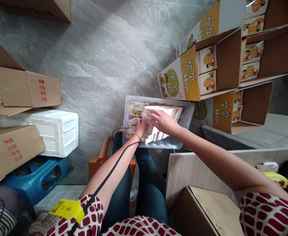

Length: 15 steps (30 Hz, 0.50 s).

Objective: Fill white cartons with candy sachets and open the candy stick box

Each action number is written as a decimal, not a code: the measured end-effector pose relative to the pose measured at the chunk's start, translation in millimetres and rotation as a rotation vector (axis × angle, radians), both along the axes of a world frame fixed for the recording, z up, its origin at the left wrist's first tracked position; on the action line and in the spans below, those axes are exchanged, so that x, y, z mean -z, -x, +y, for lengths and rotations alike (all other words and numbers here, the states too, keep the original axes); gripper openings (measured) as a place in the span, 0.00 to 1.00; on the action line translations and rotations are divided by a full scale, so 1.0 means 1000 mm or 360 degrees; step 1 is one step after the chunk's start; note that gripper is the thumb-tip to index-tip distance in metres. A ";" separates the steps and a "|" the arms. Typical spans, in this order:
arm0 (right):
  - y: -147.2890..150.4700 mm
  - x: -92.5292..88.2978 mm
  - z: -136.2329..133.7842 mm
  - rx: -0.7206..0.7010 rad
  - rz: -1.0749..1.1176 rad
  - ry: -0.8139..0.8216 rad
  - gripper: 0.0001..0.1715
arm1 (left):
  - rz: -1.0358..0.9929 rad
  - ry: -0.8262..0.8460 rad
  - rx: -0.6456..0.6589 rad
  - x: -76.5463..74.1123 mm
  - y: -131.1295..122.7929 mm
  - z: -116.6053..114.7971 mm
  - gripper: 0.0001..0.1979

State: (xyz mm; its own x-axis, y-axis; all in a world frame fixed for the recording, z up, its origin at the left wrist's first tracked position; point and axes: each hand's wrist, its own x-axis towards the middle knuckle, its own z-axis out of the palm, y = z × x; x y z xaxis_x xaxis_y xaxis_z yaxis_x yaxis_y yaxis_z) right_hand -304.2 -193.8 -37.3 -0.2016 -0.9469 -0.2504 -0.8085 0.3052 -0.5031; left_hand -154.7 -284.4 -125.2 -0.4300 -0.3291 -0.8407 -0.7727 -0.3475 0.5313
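A clear plastic tub (189, 114) sits in front of my knees, holding a bundle of flat white cartons or cards (150, 135) with printing on some edges. My left hand (141, 127), wearing a gold bracelet, is closed at the bundle's left end; part of its fingers is hidden. Across the top of the white pieces lies my right hand (161, 120), fingers stretched out and slightly parted. Small printed packets (137, 108) lie at the tub's left end, beside my left hand. A thin black cable runs along my left forearm.
Open cardboard boxes (189, 77) with printed cartons inside stand at the right. On the left are brown boxes (43, 88), a white foam box (67, 132) and a blue plastic stool (38, 177). A pale board (195, 164) stands below my right arm. Grey floor (104, 49) stretches ahead.
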 end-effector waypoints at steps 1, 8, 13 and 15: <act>0.003 -0.006 -0.005 0.0082 0.0013 0.0004 0.21 | 0.0051 -0.0012 0.0035 -0.010 -0.001 0.007 0.21; 0.009 -0.026 -0.052 -0.0574 0.0102 -0.0710 0.14 | 0.0466 -0.0173 0.0299 -0.053 -0.012 0.033 0.17; -0.005 -0.026 -0.009 -0.0725 0.0223 -0.1030 0.15 | 0.0482 -0.0053 0.0516 -0.046 -0.027 0.018 0.16; -0.009 -0.027 0.010 -0.0700 0.0242 -0.0960 0.15 | 0.0380 0.0214 0.0503 -0.038 -0.037 -0.004 0.15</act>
